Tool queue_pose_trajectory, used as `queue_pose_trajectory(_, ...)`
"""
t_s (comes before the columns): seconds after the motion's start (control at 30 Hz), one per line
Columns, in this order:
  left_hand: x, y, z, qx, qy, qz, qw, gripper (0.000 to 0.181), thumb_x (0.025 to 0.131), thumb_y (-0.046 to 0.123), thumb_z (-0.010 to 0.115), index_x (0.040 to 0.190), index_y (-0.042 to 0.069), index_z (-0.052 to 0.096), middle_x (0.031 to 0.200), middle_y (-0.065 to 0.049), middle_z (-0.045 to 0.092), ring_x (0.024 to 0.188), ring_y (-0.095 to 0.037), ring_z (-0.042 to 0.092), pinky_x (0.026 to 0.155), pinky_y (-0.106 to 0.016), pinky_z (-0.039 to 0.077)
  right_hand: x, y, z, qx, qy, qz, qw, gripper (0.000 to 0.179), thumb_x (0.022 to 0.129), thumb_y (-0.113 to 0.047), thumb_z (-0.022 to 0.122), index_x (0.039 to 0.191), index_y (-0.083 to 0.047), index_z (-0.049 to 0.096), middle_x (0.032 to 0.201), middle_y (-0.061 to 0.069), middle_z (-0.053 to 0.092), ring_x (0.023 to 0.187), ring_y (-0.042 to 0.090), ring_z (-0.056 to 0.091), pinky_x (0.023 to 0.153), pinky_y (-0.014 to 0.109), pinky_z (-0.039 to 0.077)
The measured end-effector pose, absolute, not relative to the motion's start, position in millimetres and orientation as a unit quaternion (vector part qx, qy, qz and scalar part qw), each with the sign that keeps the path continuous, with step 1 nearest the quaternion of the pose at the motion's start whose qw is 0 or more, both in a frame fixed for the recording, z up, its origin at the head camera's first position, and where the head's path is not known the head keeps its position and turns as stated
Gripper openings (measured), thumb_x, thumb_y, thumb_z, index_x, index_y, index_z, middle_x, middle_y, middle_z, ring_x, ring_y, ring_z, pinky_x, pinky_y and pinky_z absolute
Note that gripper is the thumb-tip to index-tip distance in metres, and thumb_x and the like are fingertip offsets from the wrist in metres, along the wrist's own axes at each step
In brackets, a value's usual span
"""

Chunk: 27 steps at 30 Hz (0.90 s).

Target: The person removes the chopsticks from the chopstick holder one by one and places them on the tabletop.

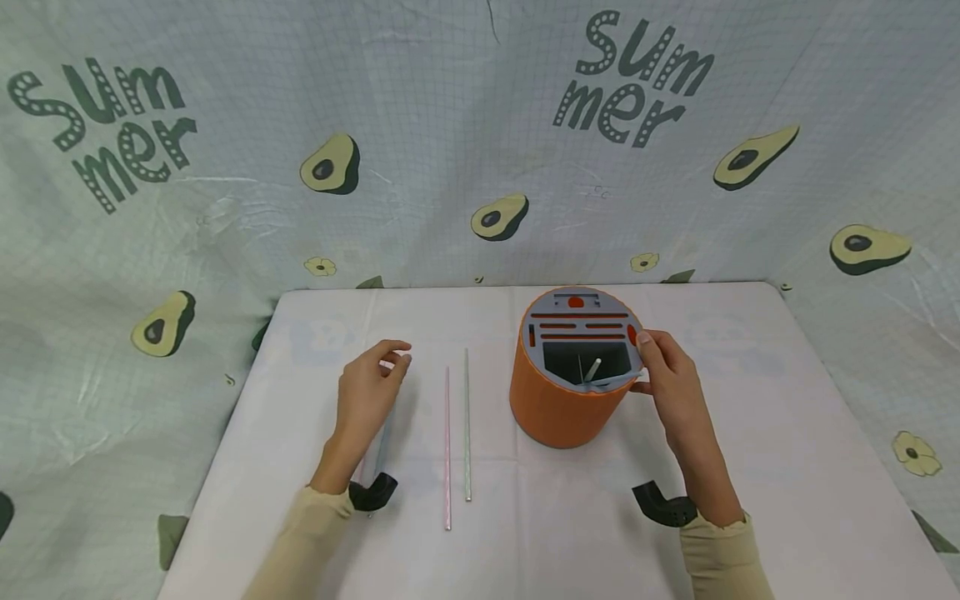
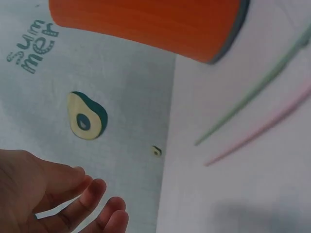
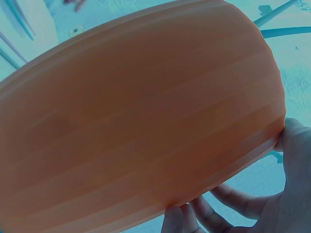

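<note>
A round orange organizer [image 1: 555, 421] stands on the table, its grey top [image 1: 532, 358] cut with slots and one larger opening. A pale straw [image 1: 593, 369] leans inside that opening. My right hand [image 1: 678, 392] holds the organizer at its right rim, thumb on top and fingers against the side; the right wrist view shows fingertips along the orange wall [image 3: 146, 121]. My left hand [image 1: 367, 392] hovers left of the organizer with loosely bent fingers and nothing between them. Right of it lie a pink straw [image 1: 447, 450] and a green straw [image 1: 467, 425], nearly parallel.
Under the left wrist lie further straws, a bluish straw [image 1: 384, 442] among them, partly hidden by the hand. A pale cloth covers the table [image 1: 570, 517]. Behind it hangs a backdrop [image 1: 420, 100] printed with avocados and lettering.
</note>
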State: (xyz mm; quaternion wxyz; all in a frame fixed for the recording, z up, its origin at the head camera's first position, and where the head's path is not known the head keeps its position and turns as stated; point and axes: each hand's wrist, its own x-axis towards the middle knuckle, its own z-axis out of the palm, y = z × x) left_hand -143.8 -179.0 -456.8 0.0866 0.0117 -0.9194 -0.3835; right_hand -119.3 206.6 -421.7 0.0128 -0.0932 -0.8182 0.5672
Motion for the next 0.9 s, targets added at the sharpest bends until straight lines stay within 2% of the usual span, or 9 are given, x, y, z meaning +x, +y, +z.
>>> queue_pose_trajectory(0.13, -144.4, -162.8, -441.8, -0.034, -0.892, -0.441, 0.093, 0.022, 0.102, 0.020, 0.070, 0.123, 0.013, 0.075, 0.106, -0.007, 0.078, 0.094, -0.024, 0.075, 0.074, -0.035, 0.061, -119.2, 206.4, -421.7, -0.097, -0.818, 0.566, 0.013, 0.059, 0.110, -0.055, 0.039, 0.143, -0.009, 0.053, 0.130, 0.004, 0.060, 0.104, 0.006, 0.060, 0.078, 0.018, 0.060)
queue_pose_trajectory(0.3, -142.0, -147.2, -427.9, -0.094, -0.854, -0.504, 0.092, 0.021, 0.102, 0.020, 0.070, 0.122, 0.016, 0.074, 0.113, -0.002, 0.078, 0.104, -0.018, 0.072, 0.090, -0.040, 0.061, -118.7, 206.2, -422.0, -0.098, -0.819, 0.565, 0.010, 0.060, 0.110, -0.056, 0.039, 0.144, -0.009, 0.052, 0.132, 0.006, 0.059, 0.104, 0.007, 0.060, 0.078, 0.018, 0.059)
queue_pose_trajectory(0.43, -138.0, -136.0, -415.8, -0.149, -0.822, -0.541, 0.097, 0.022, 0.102, 0.017, 0.069, 0.124, 0.019, 0.074, 0.117, 0.002, 0.077, 0.108, -0.014, 0.070, 0.095, -0.033, 0.058, -118.8, 206.7, -422.2, -0.094, -0.821, 0.563, 0.013, 0.059, 0.110, -0.055, 0.039, 0.144, -0.009, 0.052, 0.131, 0.006, 0.059, 0.104, 0.007, 0.059, 0.078, 0.018, 0.059)
queue_pose_trajectory(0.53, -134.7, -126.9, -406.5, -0.197, -0.798, -0.561, 0.096, 0.025, 0.103, 0.015, 0.068, 0.127, 0.019, 0.072, 0.122, 0.002, 0.076, 0.112, -0.016, 0.069, 0.097, -0.029, 0.058, -118.6, 206.7, -422.5, -0.090, -0.819, 0.566, 0.015, 0.059, 0.110, -0.055, 0.039, 0.143, -0.008, 0.053, 0.128, 0.004, 0.059, 0.105, 0.007, 0.058, 0.077, 0.018, 0.060)
queue_pose_trajectory(0.7, -129.8, -108.2, -394.7, -0.262, -0.775, -0.570, 0.075, 0.030, 0.103, 0.015, 0.067, 0.133, 0.017, 0.069, 0.130, 0.002, 0.073, 0.118, -0.016, 0.068, 0.102, -0.031, 0.057, -118.2, 206.5, -422.4, -0.092, -0.818, 0.568, 0.015, 0.059, 0.110, -0.055, 0.039, 0.143, -0.008, 0.053, 0.126, 0.003, 0.059, 0.107, 0.008, 0.057, 0.077, 0.018, 0.059)
queue_pose_trajectory(0.9, -124.7, -84.4, -386.4, -0.324, -0.749, -0.576, 0.054, 0.035, 0.102, 0.009, 0.067, 0.137, 0.011, 0.066, 0.133, -0.006, 0.071, 0.122, -0.019, 0.067, 0.101, -0.034, 0.057, -116.9, 207.0, -422.0, -0.096, -0.817, 0.569, 0.013, 0.059, 0.109, -0.056, 0.039, 0.142, -0.009, 0.053, 0.127, 0.003, 0.059, 0.106, 0.007, 0.058, 0.078, 0.019, 0.059)
